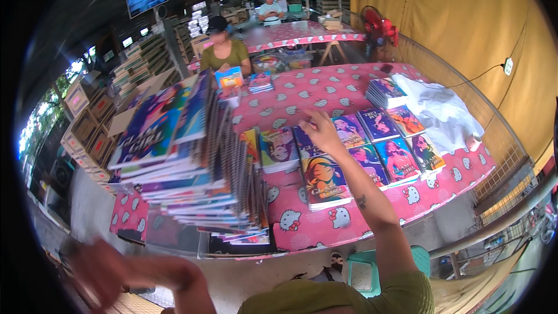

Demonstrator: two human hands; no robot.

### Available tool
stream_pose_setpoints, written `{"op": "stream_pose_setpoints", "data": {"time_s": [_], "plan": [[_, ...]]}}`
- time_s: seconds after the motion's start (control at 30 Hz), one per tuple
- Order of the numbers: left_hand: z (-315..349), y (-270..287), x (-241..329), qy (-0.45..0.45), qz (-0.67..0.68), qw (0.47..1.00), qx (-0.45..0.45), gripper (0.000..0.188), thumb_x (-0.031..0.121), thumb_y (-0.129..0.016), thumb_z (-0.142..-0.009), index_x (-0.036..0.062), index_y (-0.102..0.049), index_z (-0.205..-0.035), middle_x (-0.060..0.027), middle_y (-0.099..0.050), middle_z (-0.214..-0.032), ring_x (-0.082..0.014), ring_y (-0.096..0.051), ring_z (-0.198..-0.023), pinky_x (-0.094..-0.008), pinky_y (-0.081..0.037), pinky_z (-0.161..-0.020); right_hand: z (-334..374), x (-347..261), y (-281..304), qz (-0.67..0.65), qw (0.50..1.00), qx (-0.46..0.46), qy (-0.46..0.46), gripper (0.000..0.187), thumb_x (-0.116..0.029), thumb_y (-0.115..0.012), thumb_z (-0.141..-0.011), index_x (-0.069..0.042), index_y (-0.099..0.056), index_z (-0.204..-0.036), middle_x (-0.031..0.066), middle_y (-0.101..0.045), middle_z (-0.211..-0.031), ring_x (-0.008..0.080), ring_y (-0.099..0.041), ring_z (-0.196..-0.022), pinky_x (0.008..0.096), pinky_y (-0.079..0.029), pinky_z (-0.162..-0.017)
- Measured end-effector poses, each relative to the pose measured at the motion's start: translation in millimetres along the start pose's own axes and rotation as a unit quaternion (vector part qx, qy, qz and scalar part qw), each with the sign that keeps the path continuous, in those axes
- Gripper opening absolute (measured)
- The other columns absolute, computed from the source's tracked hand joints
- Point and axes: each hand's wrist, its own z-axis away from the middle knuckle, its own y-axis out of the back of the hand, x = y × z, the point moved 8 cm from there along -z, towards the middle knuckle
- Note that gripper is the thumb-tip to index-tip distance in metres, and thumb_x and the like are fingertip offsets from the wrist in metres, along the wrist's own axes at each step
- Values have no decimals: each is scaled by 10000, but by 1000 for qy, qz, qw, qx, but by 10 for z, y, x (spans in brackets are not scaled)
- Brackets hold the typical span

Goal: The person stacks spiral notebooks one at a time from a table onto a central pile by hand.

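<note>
My right hand (321,132) reaches across the table above small stacks of colourful illustrated notebooks, nearest a dark purple-covered notebook (307,150). Its fingers are loosely bent and apart, with nothing visible in them. Just below it lies a notebook with an orange-haired figure (325,179), and a green-and-purple notebook (279,150) is to its left. My left hand (102,273) is at the lower left, away from the table and smeared by motion, so its fingers are unclear. Between my arms and to the left rises a tall, uneven stack of spiral notebooks (192,183).
A pink patterned cloth covers the table (302,90). White plastic sheeting (444,110) lies at the right beside a notebook stack (385,93). Across the table a person (224,52) holds a notebook. Cartons (87,122) stand at left, a green stool (363,273) below, a red fan (378,26) behind.
</note>
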Motion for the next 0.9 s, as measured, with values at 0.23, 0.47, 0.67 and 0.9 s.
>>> {"op": "stream_pose_setpoints", "data": {"time_s": [0.23, 0.47, 0.67, 0.9], "plan": [[921, -2117, -2450, 419, 50, 890, -171, 491, 180, -581, -948, -17, -436, -1373, -114, -656, -1085, -210, -635, -1059, -359, -477, -918, 334, 2933, 875, 284, 918, -35, -275, 703, -546, -471, -907, -155, -334, -1475, 228, -216, -1537, 396, -252, -1407, 541, -234, -1120], [960, -2847, -4961, 325, -314, 883, -129, 592, 270, -670, -871, 26, -445, -1361, -204, -604, -1187, -344, -626, -1056, -424, -491, -909, 508, 3297, 836, 253, 934, -184, -171, 520, -563, -433, -932, -208, -572, -1287, 164, -318, -1513, 375, -247, -1417, 732, -99, -1061], [1293, -3532, -6562, 295, -389, 838, -244, 661, 298, -718, -788, 58, -466, -1351, -230, -527, -1273, -426, -538, -1136, -496, -430, -975, 59, 4040, 1706, 215, 971, -15, -104, 409, -398, -653, -845, -140, -633, -1162, 123, -471, -1411, 317, -442, -1290, 673, -179, -1075], [1748, -3554, -7275, 431, -422, 652, -460, 845, 599, -771, -621, 101, -554, -1268, -202, -568, -1146, -404, -568, -1096, -530, -449, -916, -89, 4784, 2919, 401, 810, -46, -425, 936, -429, -773, -706, -155, -297, -1463, 210, -424, -1401, 408, -453, -1253, 557, -328, -1029]]}}
